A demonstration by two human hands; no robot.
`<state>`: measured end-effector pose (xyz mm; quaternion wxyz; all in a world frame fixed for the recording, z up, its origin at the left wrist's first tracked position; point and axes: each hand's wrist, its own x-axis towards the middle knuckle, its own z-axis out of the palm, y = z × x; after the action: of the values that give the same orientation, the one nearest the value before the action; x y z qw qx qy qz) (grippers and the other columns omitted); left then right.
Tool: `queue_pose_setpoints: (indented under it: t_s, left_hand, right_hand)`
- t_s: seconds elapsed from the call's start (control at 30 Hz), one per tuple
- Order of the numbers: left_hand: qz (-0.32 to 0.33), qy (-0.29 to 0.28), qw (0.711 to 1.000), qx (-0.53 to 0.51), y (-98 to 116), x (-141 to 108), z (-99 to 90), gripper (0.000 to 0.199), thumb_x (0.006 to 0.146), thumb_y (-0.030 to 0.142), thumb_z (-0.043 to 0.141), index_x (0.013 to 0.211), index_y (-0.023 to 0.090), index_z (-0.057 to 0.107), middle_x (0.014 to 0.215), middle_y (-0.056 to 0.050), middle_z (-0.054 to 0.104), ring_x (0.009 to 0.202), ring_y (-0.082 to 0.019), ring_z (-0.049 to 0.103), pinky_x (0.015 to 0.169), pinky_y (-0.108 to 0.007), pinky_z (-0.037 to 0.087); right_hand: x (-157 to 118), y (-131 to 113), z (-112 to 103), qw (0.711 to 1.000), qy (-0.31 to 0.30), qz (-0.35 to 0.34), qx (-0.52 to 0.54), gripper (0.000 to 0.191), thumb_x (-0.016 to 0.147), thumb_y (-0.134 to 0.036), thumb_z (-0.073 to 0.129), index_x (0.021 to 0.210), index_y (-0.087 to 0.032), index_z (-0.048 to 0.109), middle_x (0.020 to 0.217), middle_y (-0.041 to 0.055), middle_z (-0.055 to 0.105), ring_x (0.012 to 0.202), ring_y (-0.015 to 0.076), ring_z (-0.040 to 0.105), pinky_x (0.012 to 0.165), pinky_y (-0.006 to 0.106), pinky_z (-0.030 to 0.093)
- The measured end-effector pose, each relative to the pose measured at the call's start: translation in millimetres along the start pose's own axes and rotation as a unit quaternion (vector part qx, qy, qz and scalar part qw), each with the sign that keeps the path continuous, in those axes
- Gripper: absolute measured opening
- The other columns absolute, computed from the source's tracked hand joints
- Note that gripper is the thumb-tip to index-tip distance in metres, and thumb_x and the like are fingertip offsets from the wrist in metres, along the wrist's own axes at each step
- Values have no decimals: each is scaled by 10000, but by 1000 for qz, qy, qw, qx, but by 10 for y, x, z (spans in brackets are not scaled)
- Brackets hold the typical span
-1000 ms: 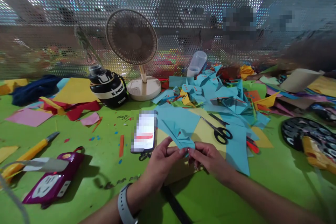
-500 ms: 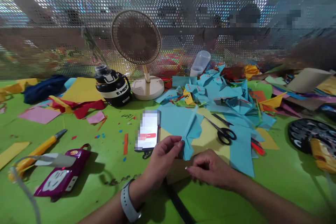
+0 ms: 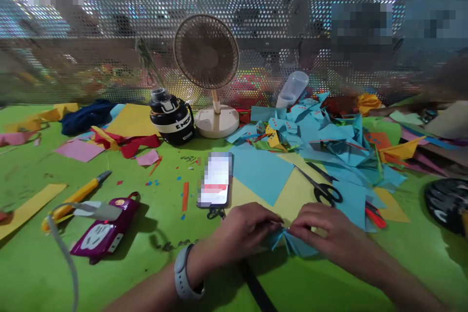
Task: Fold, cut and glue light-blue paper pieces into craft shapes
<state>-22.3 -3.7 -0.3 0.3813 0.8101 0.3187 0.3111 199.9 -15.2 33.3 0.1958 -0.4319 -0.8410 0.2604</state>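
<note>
A folded piece of blue paper [image 3: 292,244] is pinched between my two hands, low over the front of the green table [image 3: 153,282]. My left hand [image 3: 248,229], with a pale watch strap at the wrist, grips its left side. From the right, my right hand [image 3: 323,226] closes finger and thumb on it. The fingers hide much of the paper's upper part. Just beyond lie a flat blue sheet [image 3: 261,173] and yellow paper [image 3: 292,200]. Black-handled scissors [image 3: 327,192] rest beyond my right hand. A lit phone [image 3: 215,180] lies beyond my left.
A fan [image 3: 206,53] and a black bottle [image 3: 171,119] stand at the back. Folded blue pieces [image 3: 314,126] are heaped back right. A purple device [image 3: 106,231] with a cable and a yellow utility knife [image 3: 78,197] lie left. A red-handled tool [image 3: 376,215] lies right.
The blue paper, held upright in my left hand before, is now lower and turned sideways. My right hand has come onto it. The view has swung slightly left.
</note>
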Motion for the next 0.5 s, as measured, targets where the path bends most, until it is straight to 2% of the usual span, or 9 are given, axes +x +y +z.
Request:
queue_pose_setpoints:
  t_s: [0.1,0.23,0.33,0.5]
  left_hand:
    - [-35,21,997,-58,-19,0,-7,175,878,257,589,958,142,694,851,-78,723,756,-140,643,697,-228,476]
    - [-81,26,987,-134,-16,-1,-4,182,841,241,624,985,150,690,896,-77,724,778,-150,652,706,-250,493]
    - [-114,23,978,-172,-15,1,-3,241,824,257,631,1034,145,673,847,-73,717,727,-152,638,669,-264,487]
    - [-172,31,958,-229,-32,28,-4,289,757,288,710,1005,150,656,747,-36,689,624,-113,569,587,-230,420]
  right_hand:
    - [3,12,33,989,-90,95,66,273,885,-410,557,774,-190,673,709,-6,641,676,112,572,625,222,388]
    - [2,19,137,964,-144,174,141,320,847,-468,574,777,-171,668,676,-10,602,626,101,504,560,202,357]
    - [7,32,224,955,-163,177,174,336,849,-469,563,756,-155,640,641,-23,541,595,87,436,538,198,324]
    - [24,38,268,945,-180,166,217,329,863,-450,543,716,-159,585,608,-43,458,570,80,364,518,204,288]
